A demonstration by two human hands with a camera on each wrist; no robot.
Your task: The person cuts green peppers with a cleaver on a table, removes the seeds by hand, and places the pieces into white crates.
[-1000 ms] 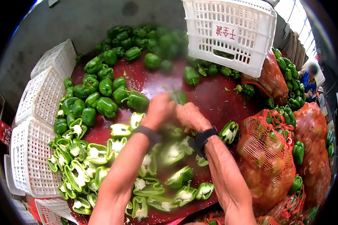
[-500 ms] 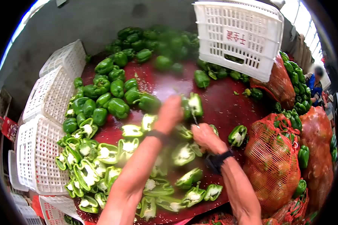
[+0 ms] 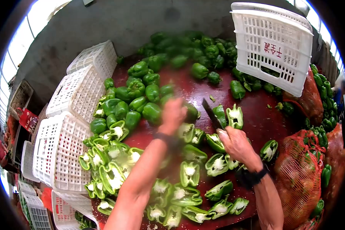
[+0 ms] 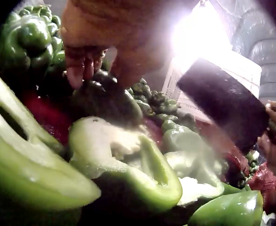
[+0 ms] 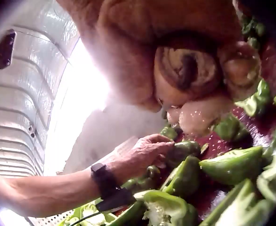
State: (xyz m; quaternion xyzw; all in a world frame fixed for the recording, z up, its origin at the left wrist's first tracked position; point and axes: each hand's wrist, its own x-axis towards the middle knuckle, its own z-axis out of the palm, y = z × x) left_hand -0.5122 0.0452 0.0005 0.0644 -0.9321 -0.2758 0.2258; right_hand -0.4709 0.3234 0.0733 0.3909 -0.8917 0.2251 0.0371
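Note:
My left hand (image 3: 174, 114) grips a whole green bell pepper (image 3: 191, 113), its fingers and thumb coming down round it in the left wrist view. My right hand (image 3: 237, 143) holds a knife with a broad dark blade (image 3: 212, 114) pointing up and left. The round end of the knife's wooden handle (image 5: 187, 70) shows in the right wrist view. Just past the blade stand a cut pepper half (image 3: 234, 117) with pale core and a piece with green skin outward (image 3: 219, 114). Between my forearms lie several cut halves (image 3: 189, 173), most with seeds showing.
Whole peppers (image 3: 152, 93) pile at the left and back of the red table (image 3: 253, 111). White crates (image 3: 61, 149) line the left edge; another white crate (image 3: 272, 48) stands at back right. A red mesh sack of peppers (image 3: 299, 176) stands right of my right arm.
A pepper held between both hands has been cut open. My hands have parted, the right with the knife moving right, the left moving onto a whole pepper. The head view has turned left.

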